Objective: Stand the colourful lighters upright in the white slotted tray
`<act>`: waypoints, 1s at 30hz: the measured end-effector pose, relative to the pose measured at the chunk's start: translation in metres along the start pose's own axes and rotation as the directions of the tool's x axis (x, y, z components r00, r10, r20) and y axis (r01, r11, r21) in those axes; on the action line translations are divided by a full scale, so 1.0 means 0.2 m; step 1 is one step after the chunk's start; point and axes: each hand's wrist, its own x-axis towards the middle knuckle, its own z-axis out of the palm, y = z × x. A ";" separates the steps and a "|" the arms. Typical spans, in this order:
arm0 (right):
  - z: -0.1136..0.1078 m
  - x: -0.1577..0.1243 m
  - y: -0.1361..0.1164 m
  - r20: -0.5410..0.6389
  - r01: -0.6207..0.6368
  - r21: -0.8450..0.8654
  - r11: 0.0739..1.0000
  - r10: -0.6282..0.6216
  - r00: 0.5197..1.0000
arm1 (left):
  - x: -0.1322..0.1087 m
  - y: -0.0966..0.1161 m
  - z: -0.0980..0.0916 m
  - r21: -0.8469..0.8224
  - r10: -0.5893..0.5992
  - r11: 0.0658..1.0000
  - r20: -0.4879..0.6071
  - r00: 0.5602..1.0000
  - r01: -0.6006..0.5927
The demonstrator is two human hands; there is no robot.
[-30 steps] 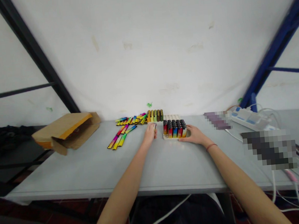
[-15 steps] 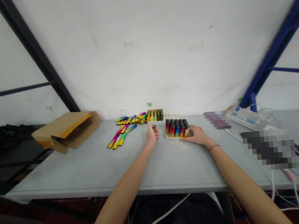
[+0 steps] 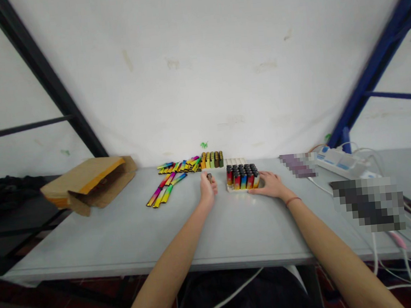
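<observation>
My left hand (image 3: 207,190) is closed around a lighter (image 3: 209,177); just its dark top end shows above the fingers. To its right stands a shallow pale tray (image 3: 234,190) packed with upright lighters (image 3: 243,175), black-topped with red, blue and yellow bodies. My right hand (image 3: 271,185) grips this tray at its right side, thumb along the front and fingers behind. Left of my left hand lie several shiny rainbow-coloured flat strips (image 3: 165,190), with a heap of similar strips (image 3: 179,166) behind them.
Behind my left hand stands a block of yellow, green and brown lighters (image 3: 212,160), beside a pale rack (image 3: 236,161). An open cardboard box (image 3: 89,181) lies at the left. A power strip (image 3: 343,160), cables and two blurred-out items occupy the grey table's (image 3: 127,242) right side.
The view has shifted slightly. Both hands keep their holds and have hardly moved relative to the table.
</observation>
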 end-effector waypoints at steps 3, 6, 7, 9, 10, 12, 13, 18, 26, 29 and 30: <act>0.01 0.00 0.00 -0.007 -0.006 -0.006 1.000 0.006 1.000 | 0.01 -0.01 0.01 0.044 0.007 0.999 0.010 1.000 -0.007; 0.01 0.00 0.01 -0.010 -0.017 -0.008 1.000 0.017 1.000 | 0.01 -0.01 0.01 0.053 0.028 0.998 -0.019 0.999 -0.027; 0.02 0.00 0.01 -0.008 -0.023 -0.011 1.000 0.023 1.000 | 0.01 -0.01 0.01 0.045 0.032 0.999 -0.031 0.999 -0.031; 0.01 0.02 0.01 0.008 -0.036 -0.018 0.999 0.036 0.999 | 0.01 -0.01 0.00 0.016 0.041 0.999 -0.031 0.999 -0.040; 0.01 0.02 0.00 0.023 -0.046 -0.020 0.999 0.046 0.999 | 0.02 -0.01 0.00 0.002 0.045 0.999 -0.019 0.999 -0.045; 0.00 0.04 0.00 0.064 -0.069 -0.023 0.997 0.071 0.995 | 0.03 -0.01 -0.01 -0.008 0.047 0.999 0.017 0.999 -0.047; -0.01 0.06 0.00 0.084 -0.082 -0.023 0.996 0.084 0.993 | 0.03 -0.01 -0.02 -0.001 0.048 0.999 0.034 0.998 -0.048; 0.00 0.07 -0.02 0.064 -0.099 -0.035 0.994 0.101 0.993 | 0.06 -0.02 -0.03 0.153 0.238 0.955 0.118 0.964 -0.255; 0.03 0.03 -0.02 -0.021 -0.057 -0.045 0.997 0.057 0.998 | 0.07 -0.10 -0.02 0.376 0.553 0.651 0.360 0.751 -0.660; 0.03 0.03 -0.02 -0.029 -0.054 -0.039 0.998 0.053 0.998 | 0.08 -0.12 -0.02 0.389 0.508 0.660 0.399 0.763 -0.643; 0.03 0.03 -0.02 -0.028 -0.054 -0.038 0.998 0.053 0.998 | 0.09 -0.12 -0.02 0.391 0.492 0.671 0.401 0.773 -0.630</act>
